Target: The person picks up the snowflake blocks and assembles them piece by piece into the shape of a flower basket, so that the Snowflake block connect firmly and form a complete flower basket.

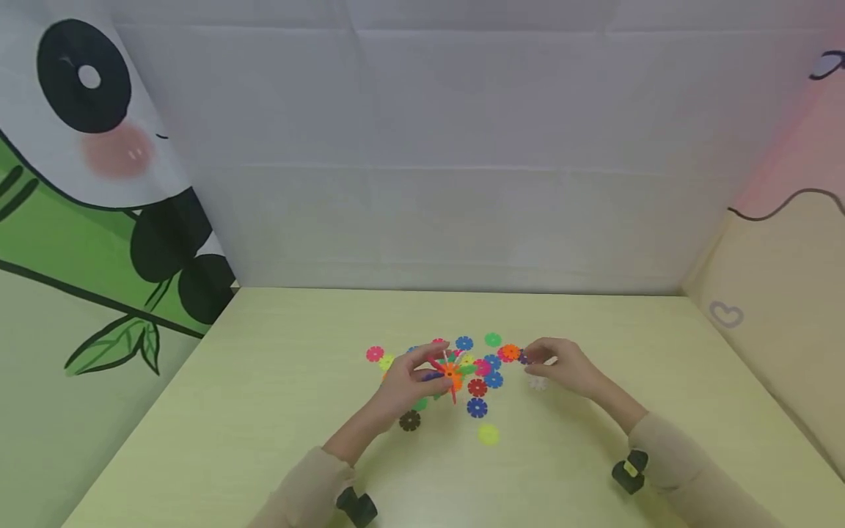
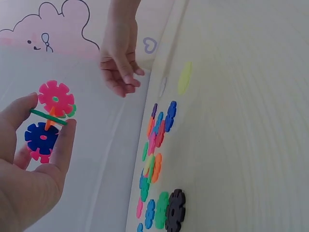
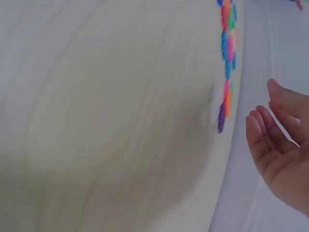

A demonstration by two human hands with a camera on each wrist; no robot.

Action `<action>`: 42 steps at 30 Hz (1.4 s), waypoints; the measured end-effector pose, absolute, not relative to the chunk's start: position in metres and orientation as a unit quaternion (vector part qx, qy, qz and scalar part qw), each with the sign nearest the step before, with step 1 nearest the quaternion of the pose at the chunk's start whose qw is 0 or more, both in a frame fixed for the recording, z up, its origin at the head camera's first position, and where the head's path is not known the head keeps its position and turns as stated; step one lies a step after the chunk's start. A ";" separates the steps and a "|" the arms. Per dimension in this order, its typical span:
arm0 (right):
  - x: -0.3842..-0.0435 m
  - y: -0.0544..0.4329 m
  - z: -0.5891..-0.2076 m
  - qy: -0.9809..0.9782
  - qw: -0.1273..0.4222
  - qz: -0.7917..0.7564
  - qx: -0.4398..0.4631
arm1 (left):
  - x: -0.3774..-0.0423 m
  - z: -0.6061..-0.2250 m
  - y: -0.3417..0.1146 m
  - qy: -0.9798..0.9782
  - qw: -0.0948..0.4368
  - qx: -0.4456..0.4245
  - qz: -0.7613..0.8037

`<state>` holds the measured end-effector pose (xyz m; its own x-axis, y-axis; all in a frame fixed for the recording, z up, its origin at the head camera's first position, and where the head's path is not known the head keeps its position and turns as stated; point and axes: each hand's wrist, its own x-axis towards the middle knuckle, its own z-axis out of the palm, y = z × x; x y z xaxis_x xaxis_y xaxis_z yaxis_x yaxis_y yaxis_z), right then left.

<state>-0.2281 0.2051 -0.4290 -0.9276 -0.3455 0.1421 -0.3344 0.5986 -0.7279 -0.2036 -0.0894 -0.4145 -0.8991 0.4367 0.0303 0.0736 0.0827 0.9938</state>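
My left hand (image 1: 407, 380) pinches a cluster of interlocking snowflake discs above the table. In the left wrist view, thumb and fingers grip the edges of a green disc (image 2: 41, 115). Joined to it are an orange disc (image 2: 50, 119), a pink disc (image 2: 57, 92) and a dark blue disc (image 2: 42, 138). To the right, my right hand (image 1: 569, 364) hovers with loosely bent fingers at the right end of the scattered discs. Nothing shows between its fingers (image 3: 263, 140) in the right wrist view. Closest to it in the head view is a purple disc (image 1: 524, 357).
Loose discs in many colours lie flat around and beneath the left hand, among them a black disc (image 1: 410, 420) and a yellow disc (image 1: 488, 435) towards the front. A whitish disc (image 1: 538, 383) lies below the right hand. Behind the pale table (image 1: 297, 330) rises a white backdrop (image 1: 462, 147).
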 end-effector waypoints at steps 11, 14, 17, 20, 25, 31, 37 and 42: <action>-0.246 0.230 -0.455 0.910 0.097 -0.369 -0.159 | -0.202 -0.412 -0.095 0.725 0.136 0.180 0.651; -0.246 0.228 -0.455 0.912 0.097 -0.362 -0.166 | -0.201 -0.413 -0.095 0.725 0.135 0.179 0.651; -0.246 0.228 -0.457 0.914 0.095 -0.360 -0.163 | -0.201 -0.413 -0.094 0.728 0.129 0.176 0.650; -0.247 0.227 -0.456 0.911 0.092 -0.365 -0.167 | -0.201 -0.414 -0.092 0.732 0.117 0.172 0.649; -0.233 0.206 -0.441 0.889 0.036 -0.416 -0.188 | -0.203 -0.416 -0.087 0.732 0.106 0.168 0.652; -0.200 0.152 -0.415 0.830 -0.121 -0.486 -0.247 | -0.204 -0.414 -0.082 0.725 0.096 0.170 0.660; -0.190 0.122 -0.419 0.771 -0.261 -0.477 -0.331 | -0.204 -0.413 -0.077 0.717 0.084 0.168 0.671; -0.189 0.113 -0.427 0.759 -0.297 -0.484 -0.318 | -0.203 -0.413 -0.076 0.707 0.082 0.148 0.687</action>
<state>-0.1891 0.1129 -0.4270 -0.6214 -0.1959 0.7586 -0.7706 0.3278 -0.5466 -0.2026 -0.0757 -0.4128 -0.9426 0.3223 0.0876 0.0967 0.0123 0.9952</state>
